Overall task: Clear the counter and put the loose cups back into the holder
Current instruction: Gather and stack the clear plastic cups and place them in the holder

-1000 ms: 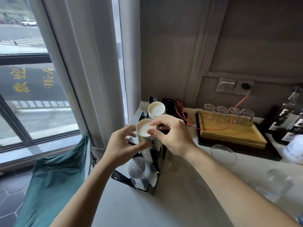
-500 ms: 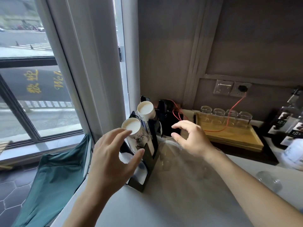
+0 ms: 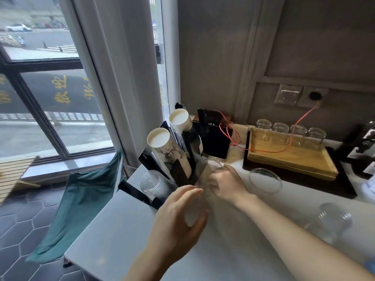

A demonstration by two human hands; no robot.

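A black cup holder (image 3: 178,171) stands at the counter's left end. It carries two slanted stacks of white paper cups (image 3: 168,149) and a stack of clear plastic cups (image 3: 151,182) in its lowest slot. My right hand (image 3: 227,184) is closed around a clear plastic cup (image 3: 205,169) standing just right of the holder. My left hand (image 3: 180,216) hovers open in front of that cup, fingers spread, touching nothing I can make out. Another clear cup (image 3: 332,220) lies on its side at the right. A clear lid (image 3: 264,180) rests on the counter.
A wooden tray (image 3: 292,159) with several upturned glasses sits on a dark base at the back right. A black device (image 3: 216,138) with a red cable stands behind the holder. A green cloth (image 3: 79,205) hangs off the counter's left edge by the window.
My right hand dropped from mid-air onto the clear cup beside the holder. My left hand left the paper cup stack and moved right and down, towards the clear cup.
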